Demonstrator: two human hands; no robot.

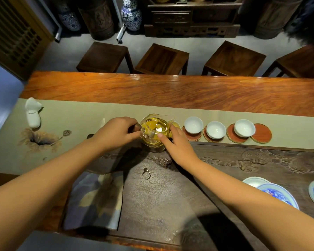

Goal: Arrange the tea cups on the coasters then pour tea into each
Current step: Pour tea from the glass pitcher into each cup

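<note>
I see the glass pitcher point(155, 132) of yellow tea standing at the far edge of the dark carved tea tray point(225, 171), just left of the row of coasters. Its long axis runs left to right: the dark handle point(135, 128) points left, the spout point(171, 121) points right toward the cups. It looks upright or nearly so; I can't judge any tilt.

My left hand point(116, 133) is curled closed around the handle. My right hand point(178, 144) lies loosely open against the pitcher's near right side, fingertips point(160, 135) touching the glass, gripping nothing.

To the right, three white tea cups sit on round red coasters: the first cup point(193, 124) nearest the spout, the second cup point(216, 129) beside it, the third cup point(244, 128) further right. The rightmost coaster point(262, 133) is bare.

All rest on a beige runner point(98, 109) across the wooden table point(170, 87). A white ceramic piece point(32, 113) lies far left. Blue-and-white dishes point(277, 194) sit near right.
</note>
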